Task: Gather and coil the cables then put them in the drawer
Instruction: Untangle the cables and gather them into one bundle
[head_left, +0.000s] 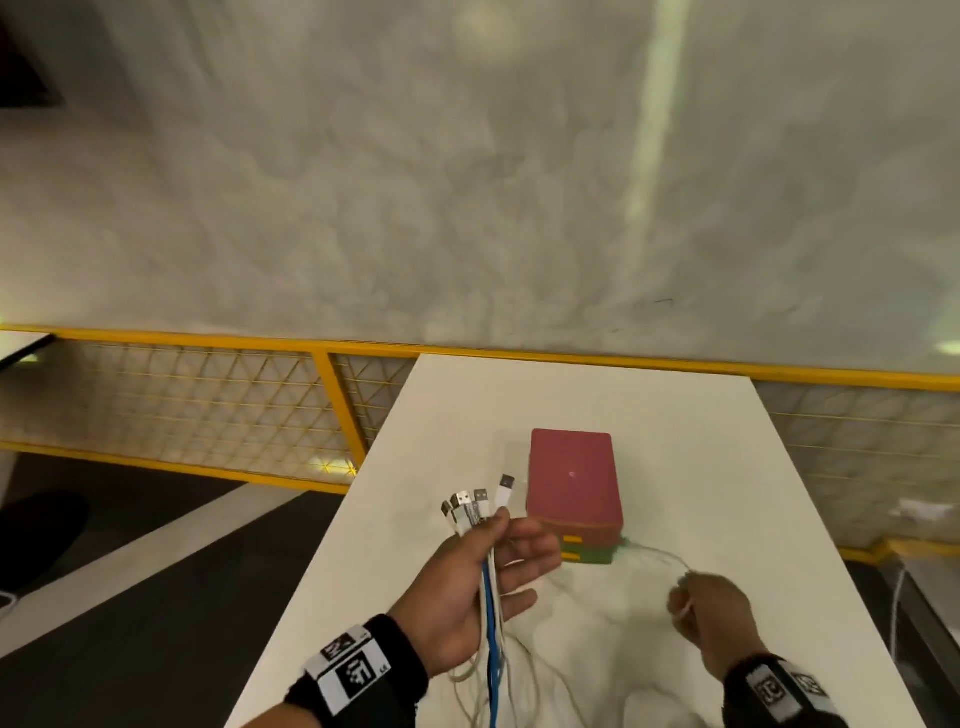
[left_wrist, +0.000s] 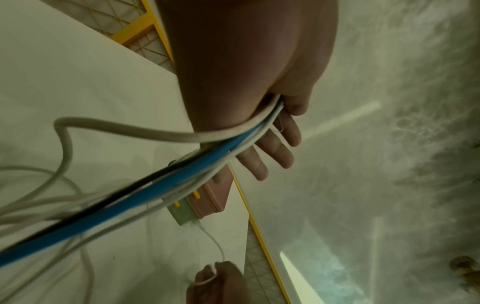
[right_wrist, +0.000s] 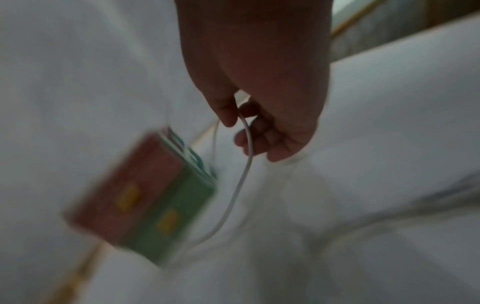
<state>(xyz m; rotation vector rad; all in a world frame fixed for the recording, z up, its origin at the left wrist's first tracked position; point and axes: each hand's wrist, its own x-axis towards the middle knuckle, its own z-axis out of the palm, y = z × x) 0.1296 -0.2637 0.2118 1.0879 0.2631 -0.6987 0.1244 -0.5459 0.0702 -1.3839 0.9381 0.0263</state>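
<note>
Left grip (head_left: 470, 587): thumb pinning a bundle of cables (head_left: 491, 597), white and blue, plugs fanned above the fingers. Right grip (head_left: 709, 616): fingers curled on one thin white cable (right_wrist: 242, 181) that runs toward the drawer box (head_left: 574, 493). Drawer box: red over green, closed, on the white surface (head_left: 727, 467).

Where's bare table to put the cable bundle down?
Bare patches: the table behind and right of the drawer box, up to its far edge, and the strip left of the box toward the left edge. Crowded: the near middle, where loose cables trail between the left hand and right hand.
</note>
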